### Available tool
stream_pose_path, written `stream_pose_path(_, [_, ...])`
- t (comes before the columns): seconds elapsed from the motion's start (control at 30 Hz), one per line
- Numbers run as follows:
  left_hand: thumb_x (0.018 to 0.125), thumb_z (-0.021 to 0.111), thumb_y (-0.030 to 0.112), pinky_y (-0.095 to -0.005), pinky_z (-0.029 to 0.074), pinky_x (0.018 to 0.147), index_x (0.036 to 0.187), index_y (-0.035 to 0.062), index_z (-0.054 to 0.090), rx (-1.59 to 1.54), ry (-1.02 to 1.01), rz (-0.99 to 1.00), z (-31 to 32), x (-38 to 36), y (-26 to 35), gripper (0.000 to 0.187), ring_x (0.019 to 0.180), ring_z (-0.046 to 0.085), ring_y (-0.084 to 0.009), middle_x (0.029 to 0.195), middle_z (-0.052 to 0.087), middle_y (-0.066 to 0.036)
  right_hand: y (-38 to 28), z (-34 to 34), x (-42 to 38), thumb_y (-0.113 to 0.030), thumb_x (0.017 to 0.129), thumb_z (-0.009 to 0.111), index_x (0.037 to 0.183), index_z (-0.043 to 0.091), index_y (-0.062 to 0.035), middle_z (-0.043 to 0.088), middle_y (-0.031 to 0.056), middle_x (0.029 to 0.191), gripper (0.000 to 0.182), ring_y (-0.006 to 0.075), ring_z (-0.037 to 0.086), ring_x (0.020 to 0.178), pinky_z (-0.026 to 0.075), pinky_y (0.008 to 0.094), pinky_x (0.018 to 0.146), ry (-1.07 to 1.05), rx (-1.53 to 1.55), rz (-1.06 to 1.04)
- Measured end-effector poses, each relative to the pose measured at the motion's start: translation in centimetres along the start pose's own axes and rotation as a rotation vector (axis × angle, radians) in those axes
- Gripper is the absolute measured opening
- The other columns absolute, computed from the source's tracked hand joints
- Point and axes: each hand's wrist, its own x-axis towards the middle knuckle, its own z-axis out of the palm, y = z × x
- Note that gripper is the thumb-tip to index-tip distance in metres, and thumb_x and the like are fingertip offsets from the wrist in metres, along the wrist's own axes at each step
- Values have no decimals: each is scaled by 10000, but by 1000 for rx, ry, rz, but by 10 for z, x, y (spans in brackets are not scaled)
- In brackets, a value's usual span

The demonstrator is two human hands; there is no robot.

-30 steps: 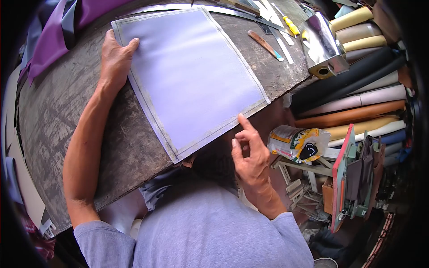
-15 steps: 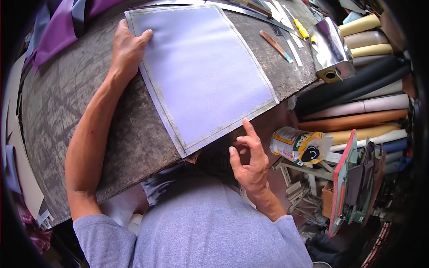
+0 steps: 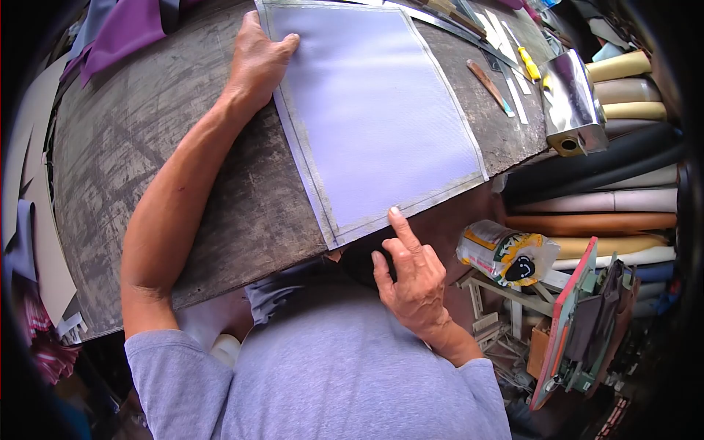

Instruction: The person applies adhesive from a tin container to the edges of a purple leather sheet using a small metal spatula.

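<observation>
A lavender sheet (image 3: 381, 125) with grey smeared borders and dark lines along its edges lies on the worktable, its front edge reaching the table's edge. It looks like leather or a similar covering material. At its upper left edge my left hand (image 3: 258, 62) grips it, thumb on top and the other fingers partly hidden. My right hand (image 3: 414, 282) is in front of the sheet, with the index finger stretched out to the front border and its tip at the grey strip. The thumb stands apart and the remaining fingers are loosely bent, holding nothing that I can see.
A dark, worn worktable (image 3: 169, 139) carries a wooden-handled blade (image 3: 490, 86), a yellow-handled tool (image 3: 528, 62), metal rulers and a shiny metal can (image 3: 576, 103). Purple material (image 3: 125, 40) lies at the far left. Rolled materials (image 3: 594, 224) and a printed bag (image 3: 506, 253) are at right.
The view has shifted, so the table and sheet appear farther right. My right index fingertip has moved left along the sheet's front border. My left hand keeps its hold on the left edge.
</observation>
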Motion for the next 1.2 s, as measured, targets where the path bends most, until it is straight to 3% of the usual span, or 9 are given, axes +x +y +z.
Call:
stream_pose_path(0.27, [878, 717, 60, -328, 578, 757, 1165, -76, 502, -22, 4, 28, 0, 1, 0, 384, 870, 672, -191, 1020, 662, -163, -22, 14, 6, -54, 812, 735, 923, 588, -17, 624, 164, 1332, 187, 112, 566, 621, 399, 271, 581, -52, -141, -271])
stream_pose_path(0.37, [859, 676, 64, -395, 512, 937, 1275, 18, 475, 118, 0, -22, -5, -12, 22, 464, 1052, 616, -274, 1162, 606, -190, -24, 17, 7, -47, 831, 716, 897, 576, -33, 628, 138, 1337, 155, 101, 548, 616, 391, 263, 580, -33, -129, -304])
stream_pose_path(0.43, [865, 647, 23, -384, 518, 920, 1258, -5, 476, 76, 9, -77, -2, -15, 35, 429, 1041, 618, -266, 1135, 609, -177, -23, 18, 6, -51, 837, 714, 894, 577, -36, 627, 137, 1341, 149, 102, 544, 618, 390, 262, 578, -44, -137, -327])
stream_pose_path(0.63, [863, 633, -5, -372, 519, 901, 1236, -19, 473, 35, 13, -67, -1, -18, 38, 407, 1015, 622, -257, 1105, 614, -165, -17, 6, 11, -51, 812, 748, 920, 590, -43, 629, 169, 1307, 191, 129, 555, 652, 422, 288, 579, -76, 152, -374])
stream_pose_path(0.77, [853, 613, -22, -354, 515, 906, 1219, -37, 529, 57, 49, -22, 0, -15, 28, 376, 1009, 622, -229, 1087, 650, -149, -10, 8, 10, -44, 784, 770, 934, 602, -23, 591, 206, 1335, 226, 162, 567, 665, 463, 307, 597, 19, 241, -282])
stream_pose_path(0.87, [874, 720, 68, -331, 572, 771, 1172, -69, 510, 30, 35, 28, 2, 0, -1, 389, 869, 669, -192, 1020, 665, -158, -10, 16, 16, -37, 771, 778, 911, 616, 6, 578, 227, 1349, 219, 164, 566, 648, 462, 298, 569, -92, 191, -317])
stream_pose_path(1.0, [856, 725, 72, -345, 556, 776, 1159, -68, 511, 146, 5, 52, -4, -3, 6, 396, 867, 665, -219, 1011, 656, -170, -10, -6, 16, -67, 757, 811, 875, 630, -16, 667, 157, 1208, 223, 153, 584, 608, 478, 302, 557, -119, 370, -278])
stream_pose_path(1.13, [874, 708, 56, -333, 550, 798, 1169, -55, 517, 16, -3, 54, -2, 2, -3, 368, 888, 663, -206, 1034, 658, -157, 29, -28, 8, -82, 789, 800, 881, 626, -23, 692, 135, 985, 206, 235, 666, 726, 571, 353, 649, 39, 489, -49])
stream_pose_path(1.2, [885, 694, 40, -328, 549, 811, 1173, -50, 518, -62, -8, 23, -1, 0, -1, 349, 902, 663, -199, 1049, 657, -153, 52, -41, 2, -23, 807, 764, 907, 610, -16, 686, 156, 1068, 184, 246, 673, 735, 569, 315, 619, 160, 305, 249])
